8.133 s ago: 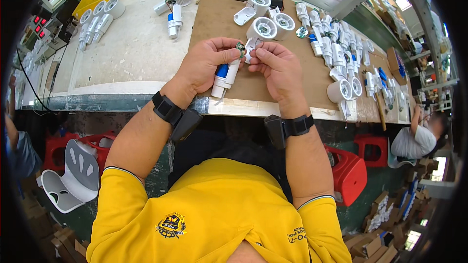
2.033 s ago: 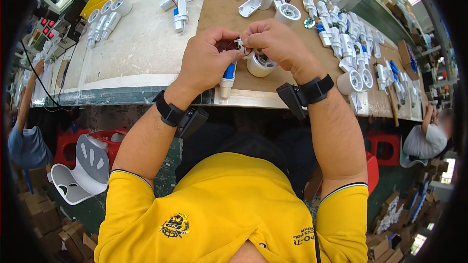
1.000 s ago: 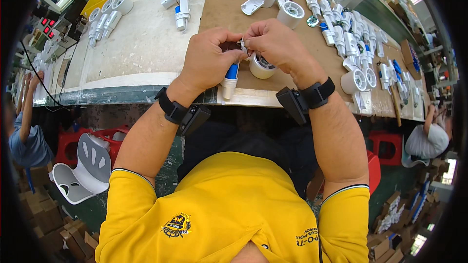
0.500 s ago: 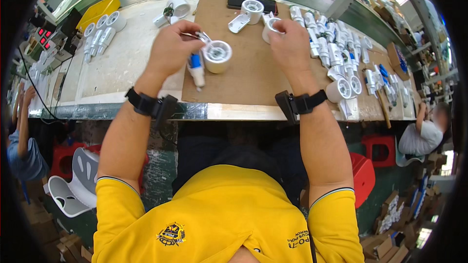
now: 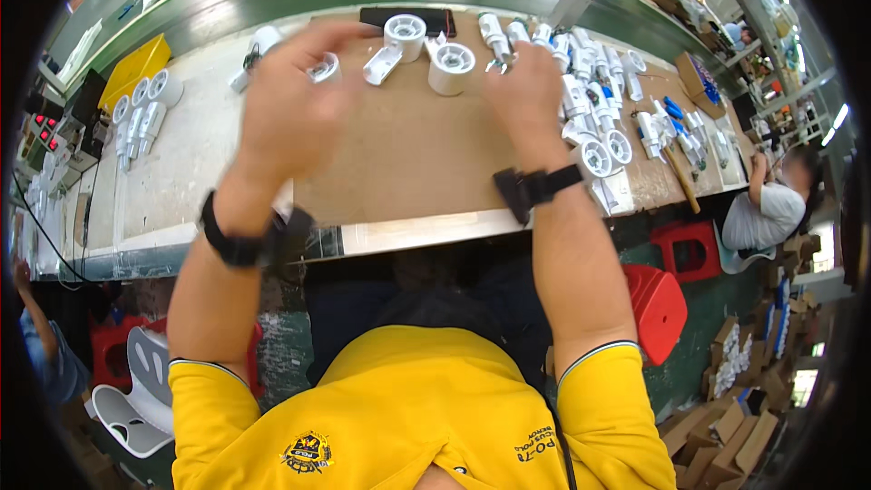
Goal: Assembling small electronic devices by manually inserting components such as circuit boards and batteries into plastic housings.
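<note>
My left hand (image 5: 295,113) is smeared by motion above the left part of the cardboard sheet. A white plastic housing with a round cup (image 5: 324,67) shows against its fingers and appears held; the rest is hidden behind the hand. My right hand (image 5: 528,95) is closed beside the heap of white parts, with a small shiny piece (image 5: 495,65) at its fingertips, too small to name. Left of it, a white round-cupped housing (image 5: 451,69) stands on the cardboard (image 5: 399,154). Farther back is another cupped housing (image 5: 405,37) with an angled white arm (image 5: 382,64).
Many white tubular parts (image 5: 581,95) are heaped at the right, near a hammer-like wooden handle (image 5: 682,180) and an open box (image 5: 701,83). Three cupped units (image 5: 142,120) and a yellow bin (image 5: 136,71) sit left. A black case (image 5: 435,20) lies behind. Co-workers sit at both sides.
My right hand has let go of the cupped housing, which now stands on the cardboard, and moved right. The left hand has lifted away from the front with its housing. The view has shifted.
</note>
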Tool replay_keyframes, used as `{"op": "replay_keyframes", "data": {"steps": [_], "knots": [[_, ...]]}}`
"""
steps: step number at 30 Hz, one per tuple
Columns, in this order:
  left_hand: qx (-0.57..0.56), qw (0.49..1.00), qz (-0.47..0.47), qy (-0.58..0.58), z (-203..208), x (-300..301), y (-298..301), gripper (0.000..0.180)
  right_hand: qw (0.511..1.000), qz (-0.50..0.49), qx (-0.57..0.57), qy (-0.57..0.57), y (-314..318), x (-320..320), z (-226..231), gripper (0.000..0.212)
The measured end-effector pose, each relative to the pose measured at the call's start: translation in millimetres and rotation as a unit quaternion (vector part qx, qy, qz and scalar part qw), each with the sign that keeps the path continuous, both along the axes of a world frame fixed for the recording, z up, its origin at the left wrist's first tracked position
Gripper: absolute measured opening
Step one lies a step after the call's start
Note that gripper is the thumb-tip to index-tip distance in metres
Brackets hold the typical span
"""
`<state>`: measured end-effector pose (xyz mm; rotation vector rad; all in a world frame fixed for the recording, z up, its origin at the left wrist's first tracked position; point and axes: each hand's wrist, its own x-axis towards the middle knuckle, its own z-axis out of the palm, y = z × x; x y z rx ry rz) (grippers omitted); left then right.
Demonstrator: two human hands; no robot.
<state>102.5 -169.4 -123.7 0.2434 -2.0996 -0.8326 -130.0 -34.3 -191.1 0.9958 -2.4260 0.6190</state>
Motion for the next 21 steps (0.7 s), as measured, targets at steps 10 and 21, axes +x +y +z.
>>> {"op": "replay_keyframes", "data": {"steps": [10, 21], "knots": [[0.007, 0.843, -0.525, 0.116, 50, 54, 127, 0.036, 0.965, -0.065, 0.24, -0.082, 8, -12, 21, 0.037], [0.553, 0.829, -0.054, -0.069, -84, 16, 67, 0.061, 0.827, 0.173, -0.218, -0.489, 54, 115, -14, 0.04]]}}
